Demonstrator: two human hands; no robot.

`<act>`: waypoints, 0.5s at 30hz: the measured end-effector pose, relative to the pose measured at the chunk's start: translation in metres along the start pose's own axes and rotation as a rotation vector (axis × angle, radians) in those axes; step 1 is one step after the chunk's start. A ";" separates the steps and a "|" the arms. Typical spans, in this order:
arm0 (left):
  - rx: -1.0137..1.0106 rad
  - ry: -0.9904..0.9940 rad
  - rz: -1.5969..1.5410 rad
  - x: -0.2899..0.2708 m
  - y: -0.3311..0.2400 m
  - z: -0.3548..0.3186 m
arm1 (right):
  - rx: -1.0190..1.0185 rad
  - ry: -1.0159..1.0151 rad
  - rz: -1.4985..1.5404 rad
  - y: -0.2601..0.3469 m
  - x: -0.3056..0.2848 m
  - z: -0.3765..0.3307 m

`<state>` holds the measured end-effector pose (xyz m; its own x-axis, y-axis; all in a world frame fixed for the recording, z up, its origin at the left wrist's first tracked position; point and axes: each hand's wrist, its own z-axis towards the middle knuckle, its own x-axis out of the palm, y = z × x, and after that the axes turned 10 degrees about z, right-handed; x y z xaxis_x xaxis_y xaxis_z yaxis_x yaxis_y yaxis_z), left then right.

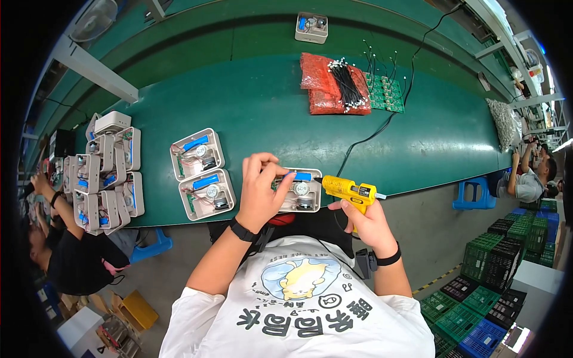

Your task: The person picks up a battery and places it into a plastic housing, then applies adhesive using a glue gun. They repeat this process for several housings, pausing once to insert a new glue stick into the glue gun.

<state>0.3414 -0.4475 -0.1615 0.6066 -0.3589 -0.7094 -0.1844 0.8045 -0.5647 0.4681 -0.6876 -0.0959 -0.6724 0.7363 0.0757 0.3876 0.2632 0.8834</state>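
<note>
One blue cylinder (302,176) lies along the far side of an open pale housing (319,196), just right of the left hand's thumb tip, which meets or nearly meets its left end. The left hand (262,188) reaches over the housing's left side with thumb and index finger slightly parted and the other fingers bent; whether they pinch a thin wire there cannot be told. At the cylinder's other end is the dark nozzle of a yellow glue gun (352,190), close enough that contact is unclear. The right hand (365,222) has its fingers closed around the gun's handle, right of the housing. Nearer the person inside the housing sit a round clear-and-silver part (301,188) and a dark round part (304,203). The housing rests at the near edge of the green table (256,119). Left of the left hand, two similar open housings (231,190) lie one beyond the other, and farther left many more stand in a pile (104,179). Across the table lie red bubble wrap (319,83), a bundle of black wires (348,86) on top, green circuit boards (387,94) beside it, and a lone housing (311,39) beyond.
</note>
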 end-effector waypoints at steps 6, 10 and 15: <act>-0.335 0.113 -0.338 0.013 0.010 -0.001 | 0.039 0.047 -0.016 -0.011 -0.004 0.008; -0.364 0.271 -0.304 0.003 0.013 0.013 | 0.040 0.059 -0.102 -0.013 -0.006 0.012; -0.245 0.379 -0.175 0.001 0.017 0.012 | -0.178 0.007 -0.231 -0.014 0.002 0.006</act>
<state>0.3478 -0.4279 -0.1666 0.3282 -0.6629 -0.6729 -0.3089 0.5978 -0.7397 0.4655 -0.6863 -0.1110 -0.7348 0.6649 -0.1342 0.1072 0.3092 0.9450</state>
